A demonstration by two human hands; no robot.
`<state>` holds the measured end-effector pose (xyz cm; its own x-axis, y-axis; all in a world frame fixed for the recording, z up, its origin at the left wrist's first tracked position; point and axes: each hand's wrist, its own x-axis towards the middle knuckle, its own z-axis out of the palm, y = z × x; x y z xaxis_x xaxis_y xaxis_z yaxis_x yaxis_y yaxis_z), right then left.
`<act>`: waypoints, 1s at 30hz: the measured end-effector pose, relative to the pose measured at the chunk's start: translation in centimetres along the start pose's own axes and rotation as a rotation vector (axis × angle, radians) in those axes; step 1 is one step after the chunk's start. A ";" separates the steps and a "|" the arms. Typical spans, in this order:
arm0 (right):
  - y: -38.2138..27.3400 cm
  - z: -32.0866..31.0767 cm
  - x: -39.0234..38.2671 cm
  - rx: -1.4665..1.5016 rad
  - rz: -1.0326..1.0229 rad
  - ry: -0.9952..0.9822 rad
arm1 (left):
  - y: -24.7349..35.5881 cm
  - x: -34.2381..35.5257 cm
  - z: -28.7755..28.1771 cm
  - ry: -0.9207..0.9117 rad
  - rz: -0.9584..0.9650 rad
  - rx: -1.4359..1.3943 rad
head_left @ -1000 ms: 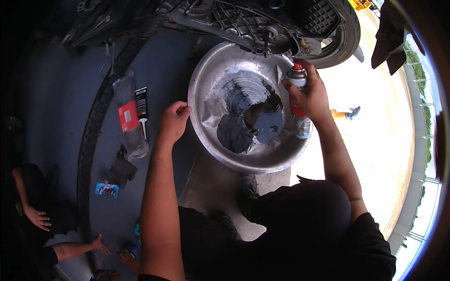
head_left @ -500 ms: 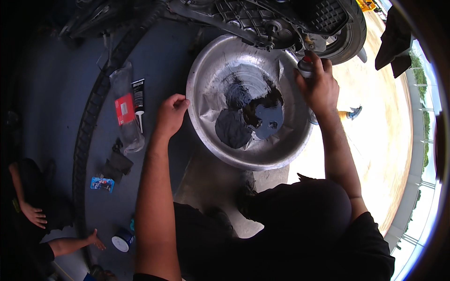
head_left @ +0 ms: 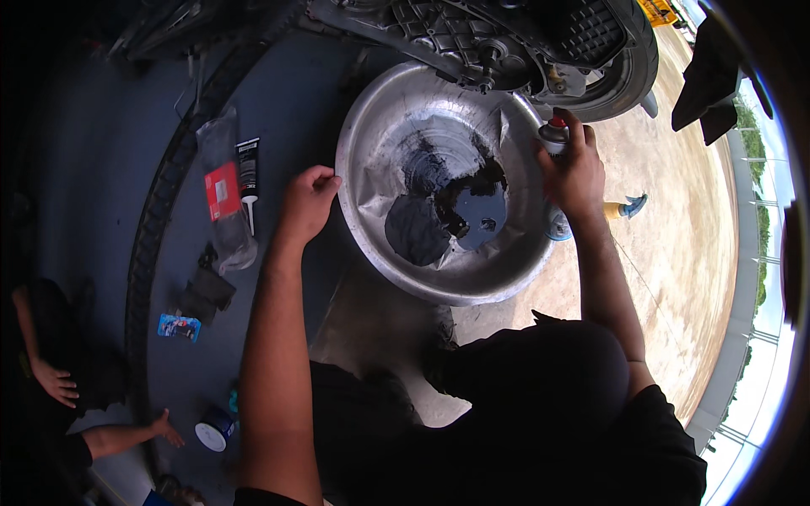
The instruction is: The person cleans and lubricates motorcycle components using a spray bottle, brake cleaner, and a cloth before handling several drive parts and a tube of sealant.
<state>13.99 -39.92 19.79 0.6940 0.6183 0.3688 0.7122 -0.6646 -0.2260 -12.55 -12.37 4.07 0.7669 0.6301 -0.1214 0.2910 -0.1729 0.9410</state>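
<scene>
Fingers of the left hand (head_left: 308,202) curled over the rim of the big metal basin (head_left: 371,110), thumb and forefinger pinching its edge to steady it. Over on the other side, the right hand (head_left: 578,173) was wrapped tight round a spray can (head_left: 553,135) with a red cap, held upright just outside the basin's far rim; whether a finger pressed the nozzle could not be told. Black oil (head_left: 481,211) pooled at the bottom of the basin, with a dark rag or part (head_left: 418,229) lying in it. This looked like the cleaning stage of an oil drain under the scooter engine (head_left: 506,38) directly above. Aiming the can would call for a firm hold on that rim, because the basin sat half on the dark mat (head_left: 126,110) and half on bare concrete (head_left: 675,253). On the mat lay a plastic bag with a red label (head_left: 221,194), a small black tube (head_left: 246,169) and a blue packet (head_left: 179,327). Another person's hands (head_left: 164,428) rested low at the left, near a white-lidded jar (head_left: 211,434). Daylight and railings showed at the right.
</scene>
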 end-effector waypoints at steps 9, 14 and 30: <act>-0.8 1.4 1.1 -0.258 -0.087 -0.020 | -0.4 -0.1 0.2 0.025 0.014 -0.014; -1.2 2.4 0.8 -0.335 -0.052 -0.034 | -0.5 -0.1 0.1 0.022 -0.005 0.022; 0.5 5.7 -0.1 -0.137 -0.120 0.167 | 0.3 -0.2 0.1 0.040 0.035 0.013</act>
<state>14.85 -37.91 14.47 0.5703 0.6260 0.5319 0.7598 -0.6481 -0.0517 -12.57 -12.57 4.31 0.7531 0.6536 -0.0755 0.2719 -0.2046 0.9403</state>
